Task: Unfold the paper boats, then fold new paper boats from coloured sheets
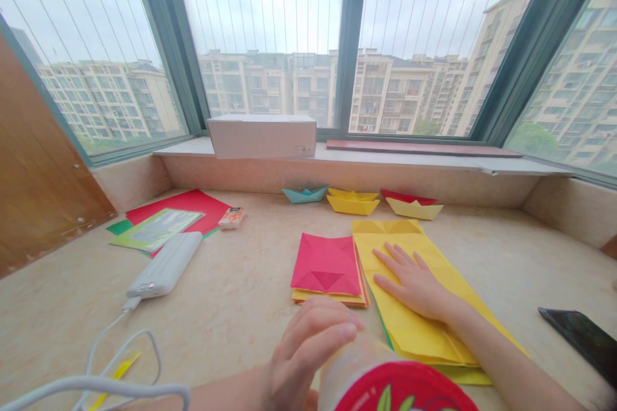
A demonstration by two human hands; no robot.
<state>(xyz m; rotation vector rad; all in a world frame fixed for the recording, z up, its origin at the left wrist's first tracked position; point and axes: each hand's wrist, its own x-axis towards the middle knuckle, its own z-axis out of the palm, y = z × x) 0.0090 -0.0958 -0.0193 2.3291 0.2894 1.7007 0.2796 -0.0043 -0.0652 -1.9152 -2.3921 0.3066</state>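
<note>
Close to the camera, a sealed drink cup (405, 386) tilts toward me, its red lid film printed with green leaves. My left hand (315, 340) is curled around the side of the cup; some of its fingers are hidden behind it. My right hand (412, 279) lies flat with spread fingers on a long sheet of creased yellow paper (463, 334), which rests on more paper with green edges. Just left of that sheet sits a small stack of folded paper (328, 263), red on top with yellow layers beneath.
Folded paper boats, a blue one (305, 195), a yellow one (353, 203) and others, line the back wall. At left lie a white power bank (166, 263) with a cable, red paper (212, 209) and a small packet (232, 218). A dark phone (581, 334) is at right; a white box (263, 138) stands on the sill.
</note>
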